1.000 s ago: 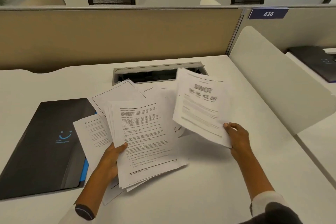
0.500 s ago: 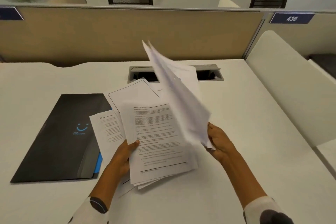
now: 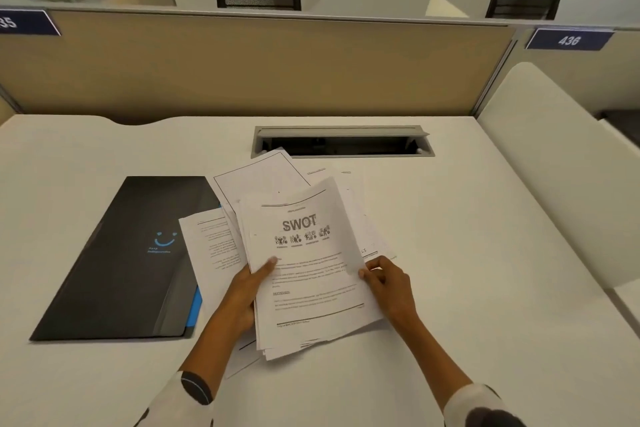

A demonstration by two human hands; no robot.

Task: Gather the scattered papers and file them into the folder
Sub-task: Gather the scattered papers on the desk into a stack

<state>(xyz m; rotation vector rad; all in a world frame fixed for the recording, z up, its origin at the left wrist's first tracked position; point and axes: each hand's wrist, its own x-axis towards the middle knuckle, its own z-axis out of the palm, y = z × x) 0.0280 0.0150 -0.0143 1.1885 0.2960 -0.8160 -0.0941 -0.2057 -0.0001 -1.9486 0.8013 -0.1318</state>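
A stack of printed papers point(image 3: 311, 291) lies in the middle of the white desk, topped by a sheet headed SWOT. My left hand point(image 3: 247, 291) grips the stack's left edge, thumb on the top sheet. My right hand point(image 3: 389, 282) pinches its right edge. More loose sheets point(image 3: 258, 177) fan out under and behind the stack, and one sheet point(image 3: 211, 246) sticks out to the left. A closed black folder point(image 3: 128, 260) with a blue smile logo lies flat to the left, a blue edge showing at its lower right corner.
A grey cable slot point(image 3: 343, 142) is set into the desk point(image 3: 467, 253) behind the papers. A tan partition point(image 3: 259, 66) closes the back, and a white divider panel point(image 3: 561, 163) stands along the right side.
My right hand swung the SWOT sheets over from the right and laid them on top of the stack held by my left hand. Both hands now hold one stack.
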